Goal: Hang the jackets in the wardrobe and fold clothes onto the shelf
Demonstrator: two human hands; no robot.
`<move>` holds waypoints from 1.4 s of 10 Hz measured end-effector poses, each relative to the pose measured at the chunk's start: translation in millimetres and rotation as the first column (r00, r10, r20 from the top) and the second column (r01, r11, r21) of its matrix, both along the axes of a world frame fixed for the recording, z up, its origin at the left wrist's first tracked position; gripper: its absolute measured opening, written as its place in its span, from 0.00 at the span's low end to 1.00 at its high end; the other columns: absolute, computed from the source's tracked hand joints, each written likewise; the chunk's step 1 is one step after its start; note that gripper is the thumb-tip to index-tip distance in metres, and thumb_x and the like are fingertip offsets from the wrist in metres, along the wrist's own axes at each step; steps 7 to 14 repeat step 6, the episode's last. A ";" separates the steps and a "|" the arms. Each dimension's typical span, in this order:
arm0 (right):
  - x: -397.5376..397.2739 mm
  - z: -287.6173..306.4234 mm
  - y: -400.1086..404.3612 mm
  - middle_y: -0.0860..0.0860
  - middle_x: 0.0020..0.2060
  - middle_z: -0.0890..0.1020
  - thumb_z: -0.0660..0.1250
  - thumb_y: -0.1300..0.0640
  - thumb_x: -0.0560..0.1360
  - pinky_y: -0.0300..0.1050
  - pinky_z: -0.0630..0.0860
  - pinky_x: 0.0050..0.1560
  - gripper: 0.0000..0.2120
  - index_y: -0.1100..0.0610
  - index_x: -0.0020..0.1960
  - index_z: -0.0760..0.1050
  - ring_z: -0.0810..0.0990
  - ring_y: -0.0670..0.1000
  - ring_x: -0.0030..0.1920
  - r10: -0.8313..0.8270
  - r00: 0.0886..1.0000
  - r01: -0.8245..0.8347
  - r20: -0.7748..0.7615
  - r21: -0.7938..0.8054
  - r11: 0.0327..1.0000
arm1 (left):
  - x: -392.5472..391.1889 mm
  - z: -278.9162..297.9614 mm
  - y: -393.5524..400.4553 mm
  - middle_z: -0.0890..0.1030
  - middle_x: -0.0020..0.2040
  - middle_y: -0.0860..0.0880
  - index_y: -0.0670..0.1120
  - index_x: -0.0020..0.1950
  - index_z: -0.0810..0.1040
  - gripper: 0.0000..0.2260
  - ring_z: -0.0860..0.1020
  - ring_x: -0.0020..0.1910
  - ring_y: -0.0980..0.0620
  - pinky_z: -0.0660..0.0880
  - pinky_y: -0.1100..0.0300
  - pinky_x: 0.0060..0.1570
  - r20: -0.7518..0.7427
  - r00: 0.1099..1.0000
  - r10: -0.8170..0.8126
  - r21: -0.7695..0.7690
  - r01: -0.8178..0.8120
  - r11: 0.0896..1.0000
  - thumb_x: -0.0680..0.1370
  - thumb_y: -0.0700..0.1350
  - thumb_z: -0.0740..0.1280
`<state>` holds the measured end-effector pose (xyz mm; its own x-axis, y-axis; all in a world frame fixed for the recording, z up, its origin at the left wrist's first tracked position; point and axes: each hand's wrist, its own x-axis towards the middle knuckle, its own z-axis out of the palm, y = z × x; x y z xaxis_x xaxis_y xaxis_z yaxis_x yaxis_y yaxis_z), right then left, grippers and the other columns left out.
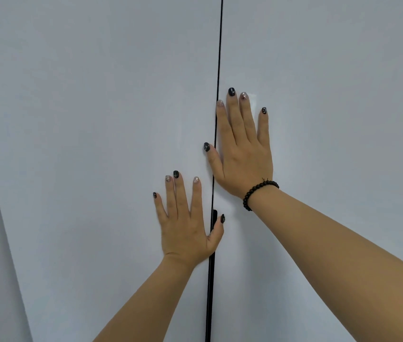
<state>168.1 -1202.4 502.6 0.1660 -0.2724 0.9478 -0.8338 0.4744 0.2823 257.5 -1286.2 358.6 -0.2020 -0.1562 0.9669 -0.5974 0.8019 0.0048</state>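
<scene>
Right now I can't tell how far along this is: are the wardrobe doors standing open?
No, the left door and right door meet at a thin dark seam, with the left hand and right hand flat against them.

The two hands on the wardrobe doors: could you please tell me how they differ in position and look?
The right hand lies higher, on the right door; the left hand lies lower, on the left door. The right wrist wears a black bead bracelet; the left wrist is bare. Both lie flat with straight, spread fingers, thumbs reaching across the dark gap, nails painted dark and pale.
</scene>
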 end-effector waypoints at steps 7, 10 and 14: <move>45.7 5.7 43.1 0.53 0.78 0.47 0.50 0.50 0.82 0.55 0.44 0.76 0.28 0.58 0.78 0.50 0.44 0.52 0.78 0.003 0.901 -0.133 0.435 0.269 0.954 | 57.9 21.2 35.7 0.45 0.79 0.38 0.45 0.80 0.41 0.36 0.45 0.79 0.39 0.52 0.40 0.74 0.427 0.902 0.066 0.182 -0.157 0.971 0.80 0.65 0.47; 45.7 5.7 43.1 0.53 0.78 0.47 0.50 0.50 0.82 0.55 0.44 0.76 0.28 0.58 0.78 0.50 0.44 0.52 0.78 0.003 0.901 -0.133 0.435 0.269 0.954 | 57.9 21.2 35.7 0.45 0.79 0.38 0.45 0.80 0.41 0.36 0.45 0.79 0.39 0.52 0.40 0.74 0.427 0.902 0.066 0.182 -0.157 0.971 0.80 0.65 0.47; 45.7 5.7 43.1 0.53 0.78 0.47 0.50 0.50 0.82 0.55 0.44 0.76 0.28 0.58 0.78 0.50 0.44 0.52 0.78 0.003 0.901 -0.133 0.435 0.269 0.954 | 57.9 21.2 35.7 0.45 0.79 0.38 0.45 0.80 0.41 0.36 0.45 0.79 0.39 0.52 0.40 0.74 0.427 0.902 0.066 0.182 -0.157 0.971 0.80 0.65 0.47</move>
